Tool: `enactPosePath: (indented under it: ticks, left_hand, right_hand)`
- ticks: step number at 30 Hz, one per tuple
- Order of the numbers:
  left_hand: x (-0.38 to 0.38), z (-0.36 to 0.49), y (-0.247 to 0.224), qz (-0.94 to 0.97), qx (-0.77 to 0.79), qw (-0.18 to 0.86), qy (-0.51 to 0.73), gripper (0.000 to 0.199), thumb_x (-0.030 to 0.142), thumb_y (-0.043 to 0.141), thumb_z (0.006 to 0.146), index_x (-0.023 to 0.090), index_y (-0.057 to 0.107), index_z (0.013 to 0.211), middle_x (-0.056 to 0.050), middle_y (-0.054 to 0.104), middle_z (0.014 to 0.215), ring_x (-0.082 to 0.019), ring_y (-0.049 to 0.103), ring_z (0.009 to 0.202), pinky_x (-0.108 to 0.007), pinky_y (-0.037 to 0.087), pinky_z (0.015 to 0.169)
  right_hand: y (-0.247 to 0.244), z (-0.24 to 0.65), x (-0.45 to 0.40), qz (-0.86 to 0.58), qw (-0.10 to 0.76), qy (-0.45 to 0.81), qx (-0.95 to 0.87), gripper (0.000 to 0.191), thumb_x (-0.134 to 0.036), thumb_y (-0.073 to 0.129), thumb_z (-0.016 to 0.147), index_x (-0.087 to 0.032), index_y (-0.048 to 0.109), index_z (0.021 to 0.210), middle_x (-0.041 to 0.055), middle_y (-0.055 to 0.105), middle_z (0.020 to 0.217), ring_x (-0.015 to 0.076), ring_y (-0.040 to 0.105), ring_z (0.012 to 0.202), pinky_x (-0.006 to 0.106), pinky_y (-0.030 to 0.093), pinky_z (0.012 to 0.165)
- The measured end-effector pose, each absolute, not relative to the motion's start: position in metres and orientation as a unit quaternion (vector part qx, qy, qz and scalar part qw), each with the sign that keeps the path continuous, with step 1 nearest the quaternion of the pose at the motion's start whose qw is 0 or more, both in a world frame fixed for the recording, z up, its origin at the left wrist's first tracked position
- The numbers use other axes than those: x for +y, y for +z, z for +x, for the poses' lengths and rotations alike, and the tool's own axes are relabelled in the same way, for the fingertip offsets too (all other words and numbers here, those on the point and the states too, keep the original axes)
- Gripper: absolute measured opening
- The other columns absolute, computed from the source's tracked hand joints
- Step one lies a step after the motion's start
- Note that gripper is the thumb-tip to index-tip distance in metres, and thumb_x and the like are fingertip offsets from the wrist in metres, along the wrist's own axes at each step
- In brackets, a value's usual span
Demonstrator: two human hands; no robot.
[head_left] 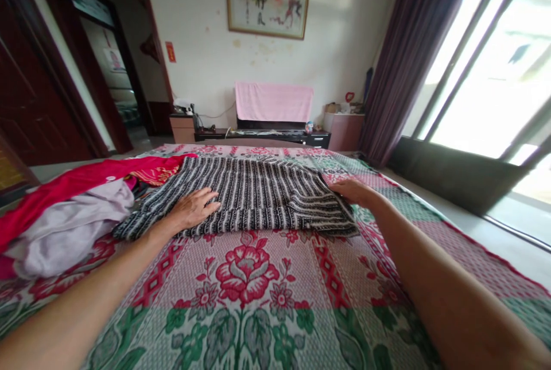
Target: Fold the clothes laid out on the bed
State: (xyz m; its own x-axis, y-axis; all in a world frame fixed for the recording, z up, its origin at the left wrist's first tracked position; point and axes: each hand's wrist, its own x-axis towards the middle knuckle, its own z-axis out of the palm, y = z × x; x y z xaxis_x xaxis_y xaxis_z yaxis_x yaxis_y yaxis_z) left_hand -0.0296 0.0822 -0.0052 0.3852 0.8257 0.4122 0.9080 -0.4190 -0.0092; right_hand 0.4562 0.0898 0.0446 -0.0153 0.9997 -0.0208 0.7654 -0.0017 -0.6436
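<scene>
A black-and-white striped knit sweater (249, 192) lies spread across the flowered bedspread (245, 278), with one sleeve folded over its right part. My left hand (196, 208) rests on the left part of the knit, palm down and fingers stretched out. At the sweater's right edge is my right hand (350, 191); its fingertips touch the border of the fabric, but whether they pinch it is hidden. Left of the sweater, a grey garment (81, 226) and a red garment (86, 186) lie in a loose heap.
Beyond the bed stands a low black cabinet (316, 140) with a screen under a pink cloth (274, 101). A purple curtain (413, 43) and a bright window are on the right. Dark red doors (38, 83) are on the left.
</scene>
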Motion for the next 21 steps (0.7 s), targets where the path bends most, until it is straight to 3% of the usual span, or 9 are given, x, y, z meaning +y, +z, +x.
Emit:
enactPosePath:
  ticks: [3,6,10,14,17,21]
  left_hand:
    - [0.082,-0.029,-0.004,-0.824,-0.523,0.11,-0.187,0.045,0.045,0.041,0.089,0.021,0.063,0.12,-0.012,0.058,0.129,-0.025,0.055,0.117,-0.039,0.042,0.103]
    - [0.081,-0.029,-0.002,-0.826,-0.524,0.101,-0.183,0.047,0.045,0.04,0.089,0.018,0.063,0.12,-0.013,0.057,0.13,-0.026,0.056,0.117,-0.04,0.041,0.103]
    - [0.081,-0.028,-0.004,-0.826,-0.521,0.093,-0.191,0.047,0.045,0.041,0.088,0.018,0.064,0.119,-0.014,0.057,0.131,-0.026,0.055,0.118,-0.041,0.039,0.105]
    - [0.08,-0.027,-0.002,-0.819,-0.531,0.069,-0.207,0.05,0.048,0.041,0.086,0.018,0.065,0.117,-0.014,0.056,0.132,-0.027,0.052,0.122,-0.04,0.037,0.106]
    - [0.075,-0.028,0.013,-0.816,-0.545,0.019,-0.191,0.054,0.054,0.042,0.082,0.019,0.066,0.114,-0.011,0.057,0.132,-0.025,0.051,0.122,-0.035,0.037,0.106]
    - [0.066,-0.046,0.046,-0.807,-0.566,-0.108,-0.126,0.053,0.057,0.052,0.071,0.021,0.069,0.106,-0.005,0.069,0.107,-0.023,0.062,0.101,-0.03,0.047,0.089]
  right_hand:
    - [0.046,0.457,0.08,-0.681,0.25,0.296,-0.622,0.022,-0.033,0.057,0.082,-0.019,0.07,0.093,0.0017,0.07,0.072,0.0133,0.062,0.064,0.022,0.048,0.055]
    - [0.041,0.461,0.081,-0.714,0.253,0.16,-0.633,0.029,-0.028,0.065,0.073,-0.018,0.071,0.1,0.0025,0.071,0.079,0.0154,0.064,0.073,0.023,0.049,0.064]
    - [0.036,0.469,0.086,-0.733,0.161,0.03,-0.66,0.027,-0.037,0.067,0.07,-0.018,0.073,0.089,0.0026,0.071,0.078,0.0174,0.064,0.076,0.024,0.047,0.066]
    - [0.05,0.465,0.082,-0.721,0.128,-0.003,-0.681,0.023,-0.038,0.062,0.072,-0.019,0.073,0.079,0.0025,0.07,0.075,0.0167,0.062,0.071,0.024,0.044,0.062]
    - [0.067,0.45,0.074,-0.684,0.159,-0.011,-0.712,0.023,-0.034,0.058,0.075,-0.021,0.073,0.086,0.001,0.07,0.077,0.0151,0.061,0.071,0.023,0.042,0.062]
    - [0.077,0.429,0.065,-0.605,0.118,0.077,-0.783,0.024,-0.037,0.059,0.077,-0.022,0.073,0.09,-0.0002,0.07,0.077,0.0145,0.061,0.071,0.023,0.043,0.063]
